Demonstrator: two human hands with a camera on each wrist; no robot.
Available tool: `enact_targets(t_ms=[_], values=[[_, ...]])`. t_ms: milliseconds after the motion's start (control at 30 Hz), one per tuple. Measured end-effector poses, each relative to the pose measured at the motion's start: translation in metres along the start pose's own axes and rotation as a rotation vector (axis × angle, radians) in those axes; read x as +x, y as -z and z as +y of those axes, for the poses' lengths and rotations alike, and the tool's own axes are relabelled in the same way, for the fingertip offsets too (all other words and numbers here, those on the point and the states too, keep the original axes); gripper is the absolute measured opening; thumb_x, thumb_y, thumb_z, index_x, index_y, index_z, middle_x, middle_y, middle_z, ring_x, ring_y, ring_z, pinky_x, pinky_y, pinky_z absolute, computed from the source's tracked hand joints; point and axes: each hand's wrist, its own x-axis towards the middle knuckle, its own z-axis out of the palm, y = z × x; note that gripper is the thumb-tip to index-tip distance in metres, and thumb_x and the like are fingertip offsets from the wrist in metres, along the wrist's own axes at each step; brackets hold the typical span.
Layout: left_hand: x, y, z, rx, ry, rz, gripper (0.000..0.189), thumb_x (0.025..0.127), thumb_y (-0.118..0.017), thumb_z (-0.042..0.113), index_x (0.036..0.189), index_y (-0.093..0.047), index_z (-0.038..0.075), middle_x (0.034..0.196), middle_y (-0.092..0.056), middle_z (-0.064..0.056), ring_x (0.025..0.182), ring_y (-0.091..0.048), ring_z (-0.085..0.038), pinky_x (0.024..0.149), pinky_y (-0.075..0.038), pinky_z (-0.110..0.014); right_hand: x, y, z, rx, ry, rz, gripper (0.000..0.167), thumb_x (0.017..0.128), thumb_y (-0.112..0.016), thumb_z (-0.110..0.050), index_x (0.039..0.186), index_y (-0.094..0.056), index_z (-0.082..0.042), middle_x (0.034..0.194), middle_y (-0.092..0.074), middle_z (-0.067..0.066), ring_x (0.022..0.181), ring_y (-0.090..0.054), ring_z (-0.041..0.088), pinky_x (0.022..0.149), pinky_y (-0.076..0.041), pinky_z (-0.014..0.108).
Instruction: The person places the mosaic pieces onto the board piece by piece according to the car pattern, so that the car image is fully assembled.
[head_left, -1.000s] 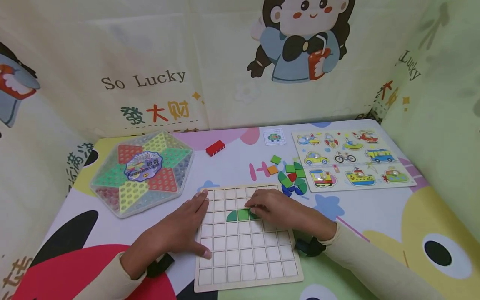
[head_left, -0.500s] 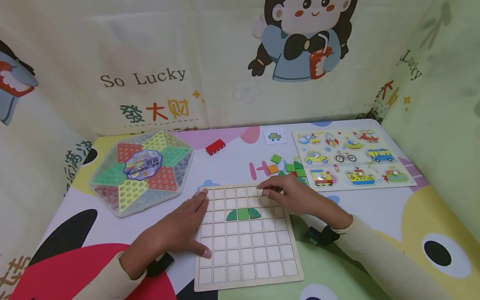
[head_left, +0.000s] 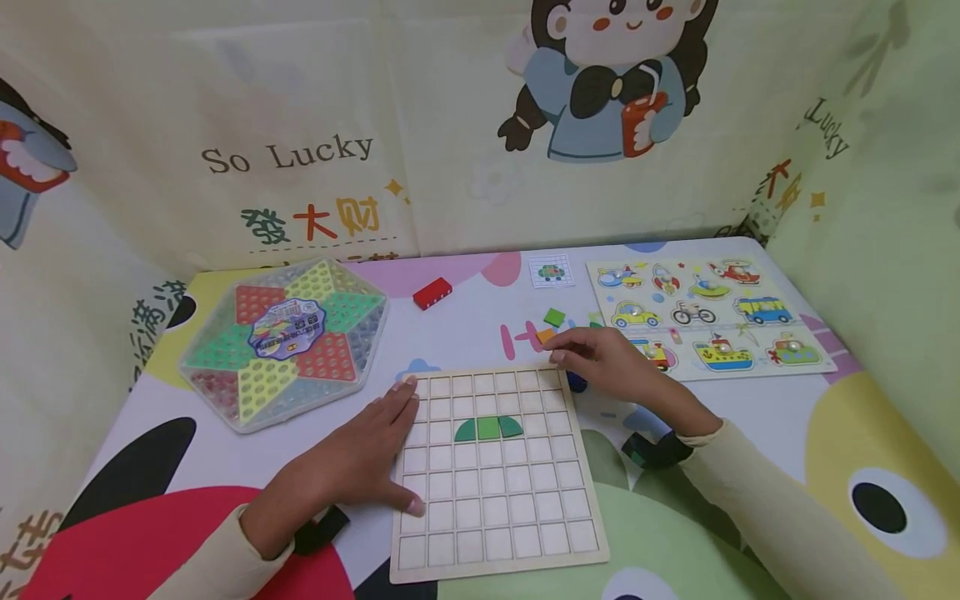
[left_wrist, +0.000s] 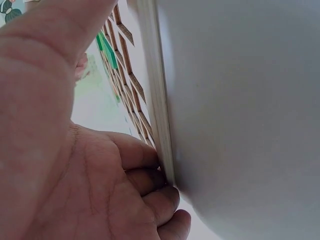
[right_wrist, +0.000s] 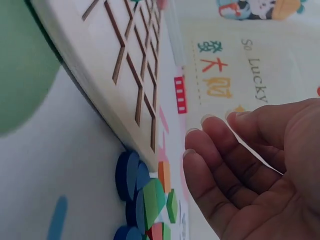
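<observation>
A wooden grid board (head_left: 491,500) lies flat, holding a green square (head_left: 488,428) with a dark green quarter-round piece on each side. My left hand (head_left: 348,458) rests along the board's left side, its thumb over the edge cells. In the left wrist view, its fingertips touch the board's edge (left_wrist: 159,95). Over the loose pieces beyond the board's far right corner hovers my right hand (head_left: 615,362). Its fingers bend loosely with nothing between them in the right wrist view. Below are blue pieces (right_wrist: 127,174), green ones (right_wrist: 151,202) and an orange square (right_wrist: 164,175). My hand hides most of this pile in the head view.
A small pattern card (head_left: 551,272) lies at the back. To the right is a vehicle peg puzzle (head_left: 720,337). A hexagonal Chinese checkers box (head_left: 281,346) sits on the left, and a red block (head_left: 432,293) lies between. Printed cloth walls surround the patterned tabletop.
My right hand has left the dark green quarter-round piece in the grid and moved right and away, over the loose pieces. My left hand has stayed on the board.
</observation>
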Motion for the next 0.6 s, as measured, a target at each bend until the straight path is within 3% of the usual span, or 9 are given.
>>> enact_targets(t_ms=[233, 400, 600], values=[[-0.001, 0.001, 0.001, -0.014, 0.009, -0.003, 0.128, 0.06, -0.082, 0.064, 0.153, -0.022, -0.002, 0.162, -0.008, -0.014, 0.146, -0.009, -0.035, 0.115, -0.019, -0.05, -0.004, -0.003, 0.003, 0.144, -0.042, -0.031, 0.021, 0.095, -0.064, -0.008, 0.113, -0.069, 0.001, 0.106, -0.069, 0.009, 0.09, -0.065, 0.019, 0.077, -0.054, 0.025], [-0.001, 0.001, 0.0, -0.008, 0.016, -0.003, 0.129, 0.06, -0.082, 0.064, 0.153, -0.021, -0.001, 0.162, -0.008, -0.013, 0.146, -0.009, -0.034, 0.115, -0.018, -0.049, -0.005, -0.017, -0.007, 0.241, -0.011, -0.145, 0.02, 0.094, -0.066, -0.008, 0.111, -0.07, 0.001, 0.104, -0.07, 0.007, 0.088, -0.064, 0.019, 0.076, -0.054, 0.025], [0.0, 0.0, -0.001, -0.015, -0.013, 0.006, 0.128, 0.062, -0.08, 0.066, 0.152, -0.022, -0.003, 0.161, -0.008, -0.015, 0.146, -0.008, -0.035, 0.114, -0.019, -0.051, -0.001, -0.035, -0.019, 0.288, 0.04, -0.25, 0.021, 0.094, -0.064, -0.005, 0.114, -0.07, -0.002, 0.108, -0.07, 0.005, 0.098, -0.064, 0.015, 0.084, -0.053, 0.028]])
